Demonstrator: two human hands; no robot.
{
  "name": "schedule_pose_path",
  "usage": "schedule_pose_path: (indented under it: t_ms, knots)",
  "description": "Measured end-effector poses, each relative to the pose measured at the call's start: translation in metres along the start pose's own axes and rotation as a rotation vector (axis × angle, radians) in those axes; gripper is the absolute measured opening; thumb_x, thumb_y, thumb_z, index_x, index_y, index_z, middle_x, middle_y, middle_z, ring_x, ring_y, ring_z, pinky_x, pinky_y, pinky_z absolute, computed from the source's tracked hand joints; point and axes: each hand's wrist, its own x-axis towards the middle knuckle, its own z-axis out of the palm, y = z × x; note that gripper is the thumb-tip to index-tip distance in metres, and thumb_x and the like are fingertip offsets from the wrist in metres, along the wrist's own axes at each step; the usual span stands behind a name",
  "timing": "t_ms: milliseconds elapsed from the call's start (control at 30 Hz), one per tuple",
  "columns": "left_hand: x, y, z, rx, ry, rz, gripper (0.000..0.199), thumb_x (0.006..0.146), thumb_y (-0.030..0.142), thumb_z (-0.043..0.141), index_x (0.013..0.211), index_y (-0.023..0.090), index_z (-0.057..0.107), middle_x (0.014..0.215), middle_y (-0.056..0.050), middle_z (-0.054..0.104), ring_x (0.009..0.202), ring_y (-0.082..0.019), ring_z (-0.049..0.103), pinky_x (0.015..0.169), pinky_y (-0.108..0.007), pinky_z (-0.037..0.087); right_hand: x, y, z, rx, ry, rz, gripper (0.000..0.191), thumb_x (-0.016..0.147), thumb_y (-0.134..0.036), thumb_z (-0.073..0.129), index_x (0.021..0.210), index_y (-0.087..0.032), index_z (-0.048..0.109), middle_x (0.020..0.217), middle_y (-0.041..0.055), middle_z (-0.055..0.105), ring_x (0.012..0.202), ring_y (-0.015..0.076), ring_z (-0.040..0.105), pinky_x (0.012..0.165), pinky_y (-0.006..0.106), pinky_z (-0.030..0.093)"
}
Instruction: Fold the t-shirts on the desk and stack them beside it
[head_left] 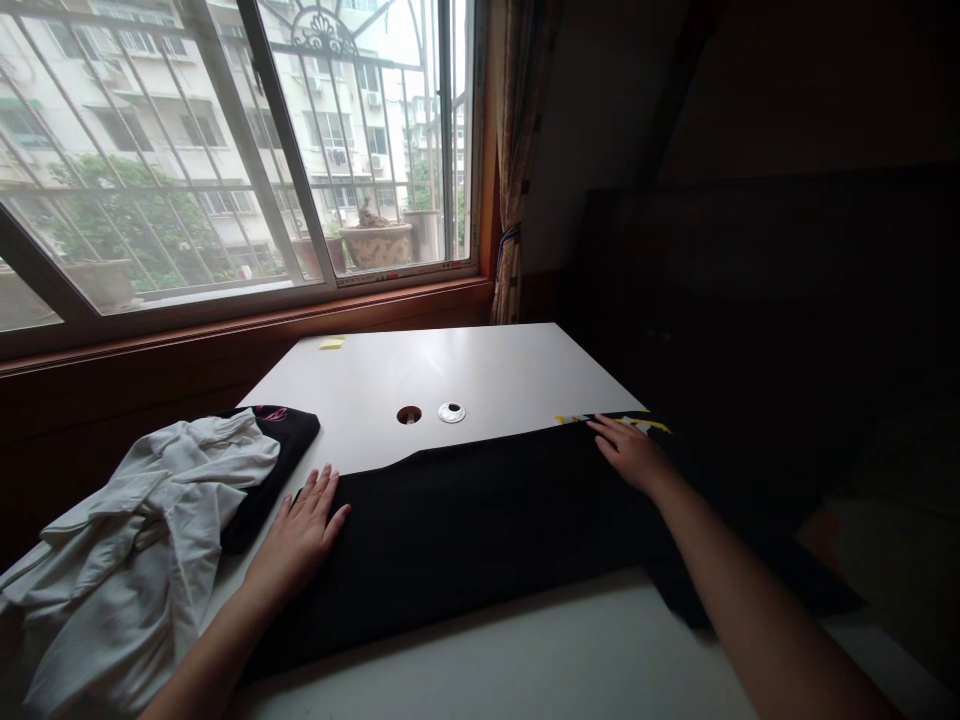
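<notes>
A black garment (465, 530) lies spread lengthwise across the white table (480, 365), its exact kind hard to tell in the dim light. My left hand (304, 525) rests flat on its left end, fingers stretched out. Over at the far right corner of the cloth, my right hand (626, 450) lies with fingers extended, touching the upper edge. Yellow-and-white patches (652, 425) show beside those fingers. Part of the garment hangs toward the right, where darkness hides its end.
Left of my left hand, a crumpled white garment (150, 530) lies on a black cloth with a pink print (296, 430). A round hole (409, 414) and a round grommet cap (451, 412) are in the tabletop. Behind stand a barred window (375, 150) and a curtain (514, 160).
</notes>
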Motion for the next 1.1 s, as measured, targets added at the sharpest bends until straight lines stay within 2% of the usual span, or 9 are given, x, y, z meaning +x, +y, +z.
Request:
schedule_pose_path:
  t_ms: [200, 333, 467, 700, 767, 867, 1033, 1100]
  knots:
    - [-0.001, -0.002, 0.0, 0.006, 0.011, 0.014, 0.066, 0.106, 0.049, 0.024, 0.163, 0.014, 0.026, 0.17, -0.011, 0.02, 0.158, -0.026, 0.017, 0.125, -0.05, 0.025, -0.002, 0.011, 0.0, 0.007, 0.047, -0.011, 0.049, 0.097, -0.04, 0.04, 0.134, -0.027, 0.068, 0.145, 0.005, 0.062, 0.134, 0.03, 0.056, 0.116, 0.05, 0.041]
    - [-0.001, -0.004, 0.001, 0.009, 0.011, 0.021, 0.066, 0.106, 0.049, 0.024, 0.162, 0.013, 0.027, 0.17, -0.012, 0.021, 0.158, -0.028, 0.019, 0.124, -0.052, 0.027, -0.002, 0.021, 0.0, 0.044, 0.09, -0.012, 0.047, 0.096, -0.041, 0.042, 0.127, -0.024, 0.072, 0.135, 0.0073, 0.069, 0.13, 0.0292, 0.059, 0.113, 0.049, 0.043]
    - [-0.001, -0.004, 0.0, -0.003, 0.011, 0.018, 0.066, 0.106, 0.049, 0.026, 0.162, 0.013, 0.027, 0.169, -0.012, 0.022, 0.157, -0.028, 0.02, 0.124, -0.053, 0.028, -0.004, 0.03, -0.003, 0.067, 0.122, 0.025, 0.043, 0.094, -0.039, 0.043, 0.12, -0.026, 0.075, 0.133, 0.0066, 0.07, 0.128, 0.03, 0.06, 0.11, 0.05, 0.045]
    - [0.002, -0.005, 0.002, -0.027, -0.015, -0.011, 0.066, 0.106, 0.049, 0.027, 0.162, 0.015, 0.027, 0.169, -0.01, 0.023, 0.158, -0.029, 0.019, 0.124, -0.055, 0.027, -0.019, 0.051, -0.022, 0.096, 0.197, 0.117, 0.04, 0.092, -0.036, 0.043, 0.108, -0.023, 0.078, 0.126, 0.0093, 0.072, 0.118, 0.0299, 0.065, 0.107, 0.047, 0.048]
    - [0.002, -0.006, 0.003, -0.031, -0.01, -0.013, 0.066, 0.105, 0.049, 0.027, 0.162, 0.015, 0.028, 0.169, -0.01, 0.023, 0.157, -0.029, 0.019, 0.124, -0.055, 0.027, -0.022, 0.054, -0.03, 0.129, 0.169, 0.181, 0.041, 0.093, -0.039, 0.044, 0.109, -0.023, 0.078, 0.121, 0.0089, 0.074, 0.113, 0.0299, 0.067, 0.102, 0.045, 0.051]
    - [0.002, -0.007, 0.005, -0.04, -0.005, -0.012, 0.066, 0.105, 0.049, 0.027, 0.162, 0.015, 0.029, 0.169, -0.01, 0.023, 0.157, -0.03, 0.02, 0.123, -0.055, 0.028, -0.024, 0.052, -0.038, 0.194, 0.051, 0.287, 0.038, 0.09, -0.046, 0.051, 0.105, -0.026, 0.079, 0.11, 0.0077, 0.078, 0.102, 0.0312, 0.071, 0.09, 0.044, 0.055]
    - [0.002, -0.008, 0.005, -0.057, -0.005, -0.007, 0.066, 0.105, 0.049, 0.028, 0.162, 0.016, 0.029, 0.169, -0.01, 0.025, 0.157, -0.03, 0.021, 0.123, -0.056, 0.029, -0.027, 0.04, -0.048, 0.252, -0.119, 0.305, 0.041, 0.09, -0.059, 0.056, 0.091, -0.026, 0.08, 0.082, 0.0075, 0.078, 0.066, 0.0257, 0.071, 0.064, 0.038, 0.056]
    - [0.002, -0.008, 0.004, -0.057, -0.004, -0.008, 0.066, 0.105, 0.049, 0.028, 0.162, 0.016, 0.03, 0.169, -0.01, 0.025, 0.157, -0.03, 0.022, 0.123, -0.056, 0.029, -0.028, 0.034, -0.052, 0.248, -0.188, 0.32, 0.044, 0.087, -0.065, 0.058, 0.084, -0.025, 0.078, 0.074, 0.0074, 0.076, 0.062, 0.0254, 0.07, 0.058, 0.037, 0.054]
